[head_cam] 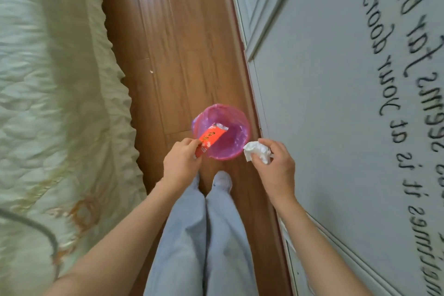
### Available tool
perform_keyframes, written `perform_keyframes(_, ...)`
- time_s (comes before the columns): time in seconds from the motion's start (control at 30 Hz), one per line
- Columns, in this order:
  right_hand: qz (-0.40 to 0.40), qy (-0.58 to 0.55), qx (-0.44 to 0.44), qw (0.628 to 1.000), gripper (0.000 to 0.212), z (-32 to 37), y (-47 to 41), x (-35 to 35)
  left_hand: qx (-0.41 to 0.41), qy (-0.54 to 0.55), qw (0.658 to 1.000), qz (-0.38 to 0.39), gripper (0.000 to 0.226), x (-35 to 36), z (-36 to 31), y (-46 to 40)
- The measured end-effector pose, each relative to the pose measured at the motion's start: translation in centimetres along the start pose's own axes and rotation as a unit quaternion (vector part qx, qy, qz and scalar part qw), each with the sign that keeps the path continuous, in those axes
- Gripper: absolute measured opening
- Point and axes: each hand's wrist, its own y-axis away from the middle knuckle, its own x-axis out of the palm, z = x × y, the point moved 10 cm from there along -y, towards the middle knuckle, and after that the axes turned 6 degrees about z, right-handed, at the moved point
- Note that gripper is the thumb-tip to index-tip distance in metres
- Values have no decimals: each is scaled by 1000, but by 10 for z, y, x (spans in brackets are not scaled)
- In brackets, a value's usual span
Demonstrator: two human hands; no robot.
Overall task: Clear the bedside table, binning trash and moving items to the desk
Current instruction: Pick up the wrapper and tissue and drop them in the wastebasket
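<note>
A small pink bin lined with a purple bag stands on the wooden floor just ahead of my feet. My left hand pinches a red snack wrapper by its near end, and the wrapper's far end pokes out over the bin's opening. My right hand grips a crumpled white tissue just to the right of the bin's rim. The bedside table and the desk are out of view.
A bed with a pale quilted cover fills the left side. A grey wall panel with black lettering runs along the right. A narrow strip of wooden floor lies between them. A grey cable crosses the cover at lower left.
</note>
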Motion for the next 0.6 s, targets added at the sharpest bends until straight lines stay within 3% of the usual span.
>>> perform_keyframes(0.3, 16, 38, 20, 999, 32, -106, -77, 83, 15, -90, 991, 102, 28, 157, 66, -97)
perform_keyframes(0.6, 30, 52, 65, 996, 30, -148, -90, 103, 90, -109, 983, 113, 28, 201, 60, -126)
